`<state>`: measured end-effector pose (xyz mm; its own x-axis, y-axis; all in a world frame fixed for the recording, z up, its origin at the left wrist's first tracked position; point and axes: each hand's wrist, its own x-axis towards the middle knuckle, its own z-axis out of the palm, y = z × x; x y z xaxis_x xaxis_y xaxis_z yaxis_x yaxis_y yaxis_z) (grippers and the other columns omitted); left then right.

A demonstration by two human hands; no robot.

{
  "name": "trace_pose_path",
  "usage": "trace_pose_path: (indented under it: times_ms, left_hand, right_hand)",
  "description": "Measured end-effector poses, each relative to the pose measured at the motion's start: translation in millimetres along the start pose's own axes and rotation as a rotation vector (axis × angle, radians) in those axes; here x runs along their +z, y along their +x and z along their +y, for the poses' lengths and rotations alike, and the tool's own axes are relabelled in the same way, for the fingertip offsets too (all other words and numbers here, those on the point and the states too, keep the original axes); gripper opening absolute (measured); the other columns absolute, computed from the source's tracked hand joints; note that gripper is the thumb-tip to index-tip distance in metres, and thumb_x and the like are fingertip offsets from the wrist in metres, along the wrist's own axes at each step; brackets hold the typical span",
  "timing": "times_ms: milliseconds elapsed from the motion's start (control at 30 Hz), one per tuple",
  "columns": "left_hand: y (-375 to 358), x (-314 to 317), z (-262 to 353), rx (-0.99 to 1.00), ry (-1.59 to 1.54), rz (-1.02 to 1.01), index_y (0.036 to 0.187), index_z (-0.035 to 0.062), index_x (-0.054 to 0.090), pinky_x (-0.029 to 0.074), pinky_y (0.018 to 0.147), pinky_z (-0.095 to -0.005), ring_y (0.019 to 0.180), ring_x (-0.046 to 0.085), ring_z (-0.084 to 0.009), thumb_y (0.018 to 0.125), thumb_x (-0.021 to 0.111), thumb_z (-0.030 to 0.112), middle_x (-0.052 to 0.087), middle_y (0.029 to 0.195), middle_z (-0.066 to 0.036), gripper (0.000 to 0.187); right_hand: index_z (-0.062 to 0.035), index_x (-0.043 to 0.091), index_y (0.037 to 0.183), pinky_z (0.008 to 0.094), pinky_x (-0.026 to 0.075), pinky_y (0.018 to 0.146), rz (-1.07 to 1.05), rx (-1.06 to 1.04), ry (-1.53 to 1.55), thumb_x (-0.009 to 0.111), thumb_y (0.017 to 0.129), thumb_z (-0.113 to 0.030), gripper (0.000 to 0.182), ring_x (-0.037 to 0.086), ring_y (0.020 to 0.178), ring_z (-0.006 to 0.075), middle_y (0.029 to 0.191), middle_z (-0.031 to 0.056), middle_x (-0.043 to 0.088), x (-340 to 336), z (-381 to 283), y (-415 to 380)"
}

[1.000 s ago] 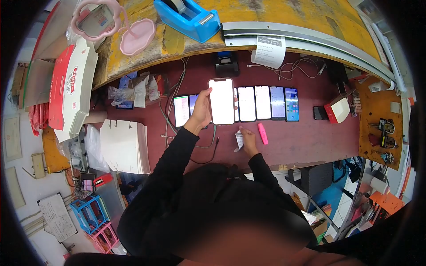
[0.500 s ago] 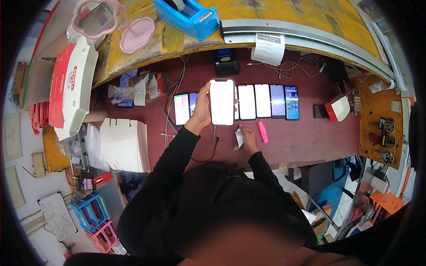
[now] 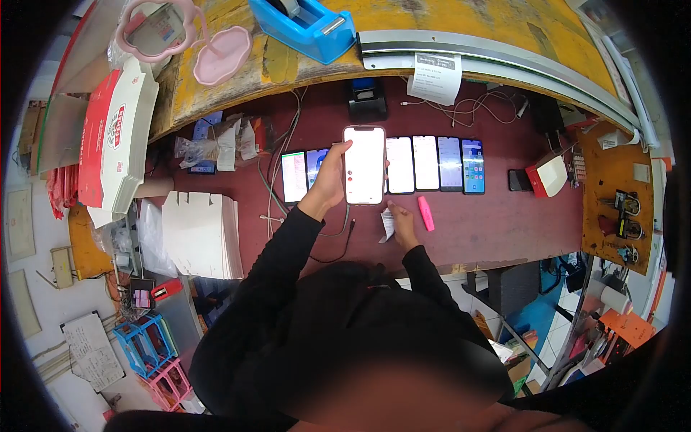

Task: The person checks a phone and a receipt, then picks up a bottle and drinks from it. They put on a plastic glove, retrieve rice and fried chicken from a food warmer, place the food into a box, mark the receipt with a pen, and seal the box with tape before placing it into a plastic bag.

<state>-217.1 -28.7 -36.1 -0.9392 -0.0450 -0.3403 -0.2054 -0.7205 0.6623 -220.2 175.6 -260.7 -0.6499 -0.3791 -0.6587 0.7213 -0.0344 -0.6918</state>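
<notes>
A phone with a bright white screen (image 3: 364,167) is held up in my left hand (image 3: 330,181), the thumb lying over its left edge. Below and right of it, my right hand (image 3: 404,226) pinches a small printed paper slip (image 3: 388,224). A pink highlighter (image 3: 426,214) lies just right of that hand. Several lit phones stand side by side in a row behind, among them a white-screened one (image 3: 400,165) and a blue-screened one (image 3: 473,167) at the right end. The held phone hides part of the row.
Cables (image 3: 277,173) run across the dark red desk (image 3: 504,227). A stack of white paper (image 3: 203,234) lies left, a black printer (image 3: 367,101) behind. On the wooden shelf (image 3: 468,21) sits a blue tape dispenser (image 3: 306,29). A dark phone (image 3: 519,180) lies right.
The held phone has shifted slightly right, and its screen now shows small red marks at the left. My left thumb has moved further over the screen edge. My right hand has stayed in place.
</notes>
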Motion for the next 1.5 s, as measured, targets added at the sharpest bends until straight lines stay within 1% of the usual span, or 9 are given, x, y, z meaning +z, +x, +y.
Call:
trace_pose_path:
  times_ms: [133, 767, 833, 867, 933, 1167, 1267, 1333, 1500]
  left_hand:
    - [-0.5, -0.3, 0.3, -0.027, -0.016, -0.001, 0.132, -0.0014, 0.037, 0.049, 0.087, -0.0448, 0.099, 0.061, -0.0367, 0.088, 0.031, 0.038, 0.056, 0.115, -0.027, 0.060]
    - [-3.4, 2.4, 1.1, -0.041, 0.034, 0.039, 0.133, -0.0019, 0.037, 0.049, 0.087, -0.0440, 0.099, 0.061, -0.0362, 0.087, 0.030, 0.038, 0.056, 0.116, -0.028, 0.061]
    - [-4.9, 4.8, 2.8, -0.028, -0.011, 0.029, 0.127, -0.0035, 0.044, 0.050, 0.086, -0.0394, 0.095, 0.063, -0.0294, 0.090, 0.032, 0.036, 0.061, 0.109, -0.022, 0.056]
    - [-4.5, 4.8, 2.4, -0.028, -0.012, 0.029, 0.127, -0.0035, 0.044, 0.050, 0.086, -0.0394, 0.095, 0.063, -0.0294, 0.090, 0.032, 0.036, 0.061, 0.109, -0.022, 0.056]
    - [-3.1, 4.4, 1.5, -0.045, 0.053, 0.068, 0.132, -0.0016, 0.038, 0.051, 0.086, -0.0431, 0.097, 0.063, -0.0352, 0.090, 0.030, 0.038, 0.057, 0.114, -0.027, 0.058]
    - [-2.2, 0.4, -1.0, -0.029, 0.153, 0.093, 0.132, -0.0014, 0.038, 0.052, 0.083, -0.0432, 0.095, 0.063, -0.0350, 0.091, 0.030, 0.038, 0.058, 0.112, -0.026, 0.057]
    - [-2.8, -4.9, -1.4, -0.074, 0.158, 0.117, 0.131, -0.0017, 0.039, 0.052, 0.082, -0.0431, 0.093, 0.064, -0.0354, 0.091, 0.032, 0.037, 0.058, 0.112, -0.026, 0.057]
    - [-3.0, -9.3, -1.0, -0.046, -0.025, 0.036, 0.131, -0.0022, 0.039, 0.052, 0.083, -0.0427, 0.095, 0.063, -0.0357, 0.088, 0.037, 0.033, 0.058, 0.113, -0.026, 0.056]
    - [-0.3, -19.2, -8.2, -0.027, -0.021, 0.059, 0.130, -0.0040, 0.038, 0.051, 0.086, -0.0427, 0.099, 0.062, -0.0357, 0.080, 0.041, 0.025, 0.057, 0.115, -0.026, 0.058]
  right_hand:
    - [-0.0040, 0.064, 0.075, 0.0231, 0.041, 0.051, -0.012, -0.015, 0.034, 0.061, 0.089, -0.021, 0.022, 0.053, 0.056, 0.0075, 0.068, 0.0009, 0.061, -0.4, 0.9, 0.0]
    - [-0.0027, 0.065, 0.077, 0.0231, 0.042, 0.052, -0.006, -0.017, 0.018, 0.061, 0.089, -0.020, 0.022, 0.054, 0.057, 0.0072, 0.069, 0.0011, 0.062, -1.7, 4.2, 2.0]
    - [-0.0026, 0.066, 0.077, 0.0230, 0.042, 0.052, -0.019, -0.020, 0.027, 0.061, 0.089, -0.020, 0.022, 0.054, 0.057, 0.0071, 0.069, 0.0010, 0.062, -1.5, 3.3, 1.7]
    - [-0.0024, 0.066, 0.077, 0.0230, 0.042, 0.052, -0.016, -0.013, 0.010, 0.060, 0.090, -0.020, 0.022, 0.054, 0.057, 0.0071, 0.069, 0.0009, 0.062, -2.1, 2.6, 1.3]
    - [-0.0023, 0.066, 0.077, 0.0229, 0.042, 0.052, -0.014, -0.006, -0.008, 0.060, 0.090, -0.019, 0.022, 0.054, 0.057, 0.0071, 0.069, 0.0009, 0.062, -1.5, 0.2, -0.5]
    - [-0.0014, 0.066, 0.078, 0.0223, 0.042, 0.052, -0.001, -0.006, -0.006, 0.060, 0.090, -0.020, 0.023, 0.054, 0.057, 0.0068, 0.069, 0.0011, 0.062, 0.7, -2.2, -2.2]
    - [-0.0015, 0.066, 0.079, 0.0220, 0.042, 0.053, 0.003, 0.006, -0.002, 0.060, 0.090, -0.020, 0.022, 0.055, 0.058, 0.0069, 0.070, 0.0015, 0.063, 0.6, -1.8, -1.1]
    - [-0.0017, 0.066, 0.079, 0.0218, 0.042, 0.053, 0.002, 0.012, 0.002, 0.060, 0.090, -0.020, 0.022, 0.055, 0.058, 0.0070, 0.070, 0.0017, 0.063, -0.3, -0.5, 0.0]
    - [-0.0020, 0.066, 0.078, 0.0219, 0.042, 0.052, 0.000, -0.001, -0.044, 0.061, 0.089, -0.020, 0.022, 0.054, 0.057, 0.0066, 0.069, 0.0016, 0.063, -0.7, -1.8, -0.5]
